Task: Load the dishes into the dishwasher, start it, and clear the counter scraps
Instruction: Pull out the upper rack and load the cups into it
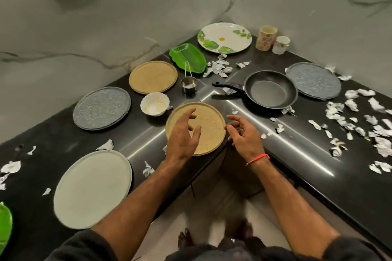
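I have both hands over the inner corner of the black L-shaped counter [275, 137]. The tan plate [209, 125] lies flat right at that inner corner, its near rim just over the counter's front edge; being round, it has no long axis or heading to report. My left hand [183, 133] hovers above the plate's left half, fingers spread and loosely bent, holding nothing; I cannot tell whether the fingertips touch the surface. My right hand [244, 133] is at the plate's right rim, fingers relaxed and slightly curled, empty, with the fingertips just beside the rim; contact is unclear.

The frying pan [269, 89] sits behind and to the right of the plate, its long axis running along the handle, which points left toward the steel measuring cup [188, 84]. That cup's wire handle points away toward the wall, over the green leaf-shaped dish [188, 57]. A white bowl [154, 104] stands just beside the tan plate's far left rim. A second tan plate [153, 76] lies toward the back wall, and torn paper scraps [360, 121] are scattered thickly along the counter's right wing.
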The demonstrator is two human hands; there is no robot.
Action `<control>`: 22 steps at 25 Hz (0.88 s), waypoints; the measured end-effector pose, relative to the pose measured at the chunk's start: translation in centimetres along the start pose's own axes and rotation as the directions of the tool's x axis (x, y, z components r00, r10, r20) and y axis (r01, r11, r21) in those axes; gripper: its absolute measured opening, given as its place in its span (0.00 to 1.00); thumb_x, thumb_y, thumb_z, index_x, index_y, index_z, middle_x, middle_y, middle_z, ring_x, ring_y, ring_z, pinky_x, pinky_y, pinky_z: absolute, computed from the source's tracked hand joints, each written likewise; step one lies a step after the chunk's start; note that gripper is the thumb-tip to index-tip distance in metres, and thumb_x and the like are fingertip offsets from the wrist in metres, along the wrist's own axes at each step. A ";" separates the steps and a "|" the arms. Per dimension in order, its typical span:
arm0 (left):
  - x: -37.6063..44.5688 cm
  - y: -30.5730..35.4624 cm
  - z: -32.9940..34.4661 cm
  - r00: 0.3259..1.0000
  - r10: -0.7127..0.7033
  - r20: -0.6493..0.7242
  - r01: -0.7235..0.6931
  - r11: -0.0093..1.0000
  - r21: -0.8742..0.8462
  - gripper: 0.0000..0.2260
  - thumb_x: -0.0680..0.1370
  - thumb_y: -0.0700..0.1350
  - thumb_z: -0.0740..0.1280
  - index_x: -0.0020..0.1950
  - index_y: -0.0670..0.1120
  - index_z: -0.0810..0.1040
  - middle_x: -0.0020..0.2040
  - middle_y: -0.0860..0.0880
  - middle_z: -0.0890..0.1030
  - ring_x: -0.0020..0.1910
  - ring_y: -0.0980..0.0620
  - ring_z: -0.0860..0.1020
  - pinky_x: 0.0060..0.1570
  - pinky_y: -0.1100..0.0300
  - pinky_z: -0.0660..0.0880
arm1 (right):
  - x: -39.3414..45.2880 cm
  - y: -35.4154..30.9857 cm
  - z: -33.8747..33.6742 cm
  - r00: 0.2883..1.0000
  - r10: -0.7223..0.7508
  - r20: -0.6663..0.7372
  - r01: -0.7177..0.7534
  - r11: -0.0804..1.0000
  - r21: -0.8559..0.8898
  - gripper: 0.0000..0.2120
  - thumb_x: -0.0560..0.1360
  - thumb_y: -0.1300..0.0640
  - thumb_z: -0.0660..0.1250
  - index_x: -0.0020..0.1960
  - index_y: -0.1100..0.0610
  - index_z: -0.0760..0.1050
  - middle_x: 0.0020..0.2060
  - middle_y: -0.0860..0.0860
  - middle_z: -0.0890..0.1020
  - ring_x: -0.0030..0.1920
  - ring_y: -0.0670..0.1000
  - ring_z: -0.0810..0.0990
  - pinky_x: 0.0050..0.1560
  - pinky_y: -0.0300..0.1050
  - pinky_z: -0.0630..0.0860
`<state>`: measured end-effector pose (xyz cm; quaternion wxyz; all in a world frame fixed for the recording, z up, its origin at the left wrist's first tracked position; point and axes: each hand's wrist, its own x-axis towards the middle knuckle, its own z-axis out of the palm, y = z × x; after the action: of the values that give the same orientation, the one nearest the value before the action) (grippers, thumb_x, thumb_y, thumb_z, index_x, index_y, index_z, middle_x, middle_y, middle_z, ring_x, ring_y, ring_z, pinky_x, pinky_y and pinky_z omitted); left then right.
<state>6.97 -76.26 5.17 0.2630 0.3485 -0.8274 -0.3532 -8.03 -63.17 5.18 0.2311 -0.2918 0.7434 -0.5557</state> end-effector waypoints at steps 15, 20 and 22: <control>9.9 -10.7 -4.4 0.553 -0.820 -0.147 0.770 0.571 -0.286 0.30 0.79 0.56 0.65 0.76 0.48 0.57 0.55 0.43 0.81 0.35 0.46 0.84 0.29 0.56 0.79 | 10.7 -4.0 8.8 0.877 0.021 0.480 -0.049 0.998 0.047 0.13 0.80 0.59 0.64 0.64 0.53 0.76 0.54 0.50 0.83 0.45 0.55 0.84 0.45 0.53 0.83; 10.2 -10.1 -4.9 0.740 -0.655 -0.153 0.633 0.755 -0.172 0.20 0.79 0.44 0.61 0.71 0.50 0.68 0.49 0.42 0.82 0.32 0.50 0.81 0.24 0.57 0.77 | 9.1 -3.5 8.1 0.940 0.073 0.334 -0.094 0.994 0.048 0.15 0.79 0.59 0.65 0.66 0.53 0.74 0.53 0.52 0.82 0.45 0.55 0.85 0.47 0.53 0.83; 9.3 -8.8 -4.0 0.861 -0.497 -0.108 0.486 0.867 -0.111 0.21 0.77 0.47 0.61 0.70 0.56 0.69 0.51 0.47 0.81 0.40 0.45 0.82 0.35 0.50 0.82 | 8.3 -3.1 7.2 0.975 0.114 0.190 -0.127 0.990 0.057 0.18 0.79 0.56 0.66 0.69 0.52 0.72 0.53 0.52 0.81 0.44 0.54 0.84 0.46 0.51 0.84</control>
<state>7.43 -89.46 2.61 0.2324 0.5600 -0.6769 -0.4173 -8.71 -74.52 5.99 0.3428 -0.2888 0.7154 -0.5360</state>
